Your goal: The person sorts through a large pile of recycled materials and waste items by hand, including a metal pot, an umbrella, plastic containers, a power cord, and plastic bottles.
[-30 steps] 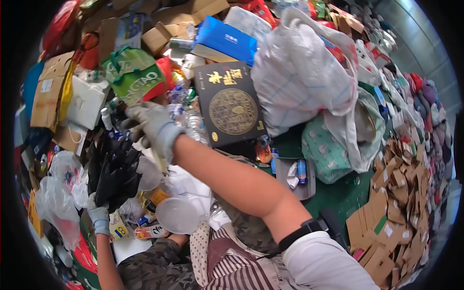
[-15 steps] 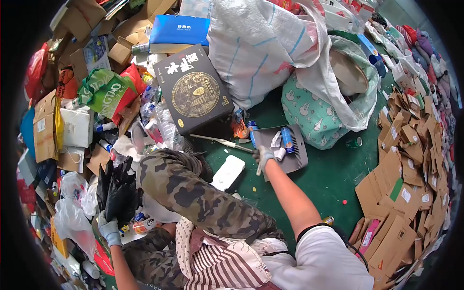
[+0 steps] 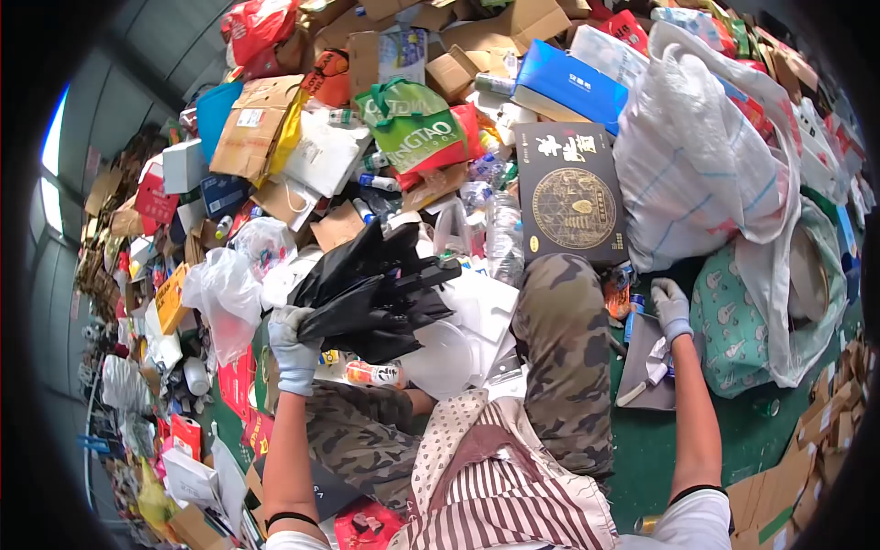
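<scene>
My left hand (image 3: 293, 346), in a pale work glove, is closed round one end of a crumpled black plastic bag (image 3: 371, 298), which spreads to the right above the litter. My right hand (image 3: 671, 307), also gloved, is at the upper edge of a grey dustpan (image 3: 676, 378). Its fingers are curled, and what they grip, if anything, is hidden. Inside the dustpan lie a whitish wrapper (image 3: 657, 359) and other small litter. The green rabbit-print bag (image 3: 729, 321) is just right of this hand.
A black printed box (image 3: 573, 197) stands ahead of my camouflage-covered knee. White woven sack (image 3: 701, 156) stands to its right. Bottles, a green Tsingtao bag (image 3: 408, 128) and cardboard (image 3: 252, 124) are heaped ahead and left. Flattened cardboard (image 3: 770, 486) lies at lower right.
The view has swung left. My left hand has raised the black bag, which now spreads out more. My right hand has shifted to the dustpan's upper edge; the pale stick no longer shows in it.
</scene>
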The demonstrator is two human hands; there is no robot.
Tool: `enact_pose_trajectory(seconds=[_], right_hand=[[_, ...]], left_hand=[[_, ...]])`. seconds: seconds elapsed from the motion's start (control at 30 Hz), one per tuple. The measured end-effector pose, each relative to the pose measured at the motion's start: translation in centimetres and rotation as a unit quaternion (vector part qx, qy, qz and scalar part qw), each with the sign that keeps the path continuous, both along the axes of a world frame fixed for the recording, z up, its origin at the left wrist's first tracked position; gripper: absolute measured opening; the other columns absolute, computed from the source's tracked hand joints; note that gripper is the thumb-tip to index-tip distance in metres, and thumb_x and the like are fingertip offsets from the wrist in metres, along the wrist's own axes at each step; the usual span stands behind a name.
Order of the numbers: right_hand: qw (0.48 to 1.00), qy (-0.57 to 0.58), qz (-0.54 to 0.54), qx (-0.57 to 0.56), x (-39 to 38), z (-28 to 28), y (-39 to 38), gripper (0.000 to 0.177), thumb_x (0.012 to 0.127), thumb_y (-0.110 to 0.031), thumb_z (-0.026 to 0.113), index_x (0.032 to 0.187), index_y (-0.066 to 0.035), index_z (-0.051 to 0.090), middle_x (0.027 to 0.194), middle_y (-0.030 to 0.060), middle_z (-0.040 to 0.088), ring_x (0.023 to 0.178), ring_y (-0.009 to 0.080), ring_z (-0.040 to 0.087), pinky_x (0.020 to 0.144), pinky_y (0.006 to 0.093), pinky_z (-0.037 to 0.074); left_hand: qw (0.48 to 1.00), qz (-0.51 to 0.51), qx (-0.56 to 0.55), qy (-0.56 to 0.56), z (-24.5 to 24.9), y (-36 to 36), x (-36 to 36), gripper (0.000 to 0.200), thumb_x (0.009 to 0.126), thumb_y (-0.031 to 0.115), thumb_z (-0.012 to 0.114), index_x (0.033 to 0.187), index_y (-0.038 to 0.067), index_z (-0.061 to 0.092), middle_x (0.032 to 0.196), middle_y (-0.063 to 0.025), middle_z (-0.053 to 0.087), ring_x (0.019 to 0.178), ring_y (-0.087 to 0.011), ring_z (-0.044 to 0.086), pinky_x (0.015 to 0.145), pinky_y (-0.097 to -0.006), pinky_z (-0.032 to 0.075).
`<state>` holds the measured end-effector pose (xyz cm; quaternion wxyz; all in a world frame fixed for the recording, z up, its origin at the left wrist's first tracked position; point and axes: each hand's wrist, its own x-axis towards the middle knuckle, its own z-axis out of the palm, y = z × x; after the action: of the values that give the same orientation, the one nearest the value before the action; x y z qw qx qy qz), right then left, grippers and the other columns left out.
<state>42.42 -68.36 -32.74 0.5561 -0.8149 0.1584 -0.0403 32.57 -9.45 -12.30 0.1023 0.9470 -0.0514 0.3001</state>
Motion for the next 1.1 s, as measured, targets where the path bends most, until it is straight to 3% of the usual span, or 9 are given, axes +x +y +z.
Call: enact_pose_trajectory(seconds=[0.2,0.43,0.6,0.73,0.83,0.9,0.97,1.03,1.1], right_hand=[[0.899,-0.272,0.342,-0.012,-1.4,23.6,17.8,0.015,0.084,-0.009,0.054,0.096,-0.002,0.060,0.084,0.0078,0.060,0.073,0.0147,0.057,0.069,0.0256,0.045],[0.732,0.339,0.549,0.218,-1.1,18.3,28.0,0.032,0.088,-0.022,0.052,0.109,0.002,0.049,0.086,0.0100,0.062,0.064,0.0124,0.060,0.055,0.0256,0.051],[0.774,0.393,0.450,0.209,-4.2,16.7,32.9,0.030,0.083,-0.023,0.058,0.102,-0.001,0.049,0.067,0.0005,0.053,0.046,0.0068,0.046,0.034,0.0204,0.033],[0.544,0.435,0.217,0.684,-4.0,13.5,35.1,0.026,0.089,-0.030,0.046,0.093,-0.006,0.055,0.054,-0.0065,0.035,0.037,0.0032,0.024,0.033,0.0181,0.020],[0.445,0.444,0.249,0.737,-4.0,12.4,35.8,0.038,0.089,-0.035,0.045,0.106,-0.001,0.051,0.056,-0.0046,0.031,0.039,0.0044,0.027,0.036,0.0190,0.025],[0.454,0.420,0.277,0.736,-3.1,13.7,35.6,0.040,0.090,-0.037,0.044,0.107,-0.002,0.051,0.056,-0.0046,0.031,0.039,0.0047,0.028,0.036,0.0196,0.025],[0.548,0.384,0.277,0.690,-2.4,14.4,35.6,0.043,0.088,-0.043,0.045,0.105,-0.004,0.051,0.055,-0.0045,0.031,0.039,0.0050,0.028,0.036,0.0210,0.025],[0.659,0.319,0.274,0.623,-2.3,14.9,36.4,0.045,0.087,-0.045,0.046,0.104,-0.004,0.052,0.055,-0.0043,0.032,0.039,0.0055,0.028,0.037,0.0226,0.025],[0.765,0.256,0.260,0.531,-2.4,15.6,38.8,0.041,0.083,-0.044,0.054,0.098,-0.005,0.056,0.062,0.0003,0.050,0.051,0.0132,0.047,0.052,0.0269,0.040]], left_hand=[[0.995,-0.059,-0.015,-0.082,1.0,-1.9,-0.1,0.020,0.057,0.010,0.065,0.075,0.014,0.060,0.070,-0.0038,0.053,0.071,-0.0231,0.050,0.068,-0.0338,0.037],[0.985,-0.061,0.001,-0.161,-1.5,-0.8,-1.7,0.021,0.054,0.015,0.066,0.075,0.015,0.061,0.074,-0.0011,0.054,0.070,-0.0202,0.049,0.067,-0.0333,0.038],[0.987,0.036,0.040,-0.150,-2.3,1.4,-0.9,0.039,0.059,0.014,0.066,0.097,0.014,0.060,0.096,-0.0069,0.054,0.091,-0.0269,0.050,0.077,-0.0363,0.038],[0.952,0.205,-0.156,-0.165,-2.0,2.8,-1.2,0.069,0.064,0.017,0.073,0.125,0.010,0.040,0.121,-0.0146,0.039,0.114,-0.0278,0.039,0.093,-0.0380,0.036],[0.862,0.168,-0.422,-0.226,-4.0,4.4,-1.5,0.043,0.076,0.018,0.068,0.112,0.003,0.050,0.104,-0.0114,0.052,0.095,-0.0179,0.051,0.081,-0.0286,0.043],[0.761,0.071,-0.627,-0.151,-5.1,2.8,-2.7,0.031,0.079,0.018,0.065,0.103,0.001,0.056,0.087,-0.0066,0.060,0.080,-0.0127,0.057,0.071,-0.0253,0.047],[0.866,0.012,-0.496,0.070,-3.1,-0.2,-4.3,0.023,0.085,0.021,0.058,0.090,-0.002,0.060,0.070,-0.0021,0.060,0.065,-0.0101,0.057,0.061,-0.0226,0.047],[0.485,-0.176,-0.773,0.368,-11.0,-1.5,-2.8,0.026,0.087,0.024,0.053,0.100,0.002,0.057,0.083,-0.0054,0.061,0.067,-0.0120,0.058,0.058,-0.0245,0.047],[0.509,-0.209,-0.741,0.384,-9.5,-4.5,-2.3,0.048,0.085,0.039,0.053,0.114,0.002,0.043,0.093,-0.0072,0.056,0.074,-0.0146,0.059,0.058,-0.0253,0.048]])
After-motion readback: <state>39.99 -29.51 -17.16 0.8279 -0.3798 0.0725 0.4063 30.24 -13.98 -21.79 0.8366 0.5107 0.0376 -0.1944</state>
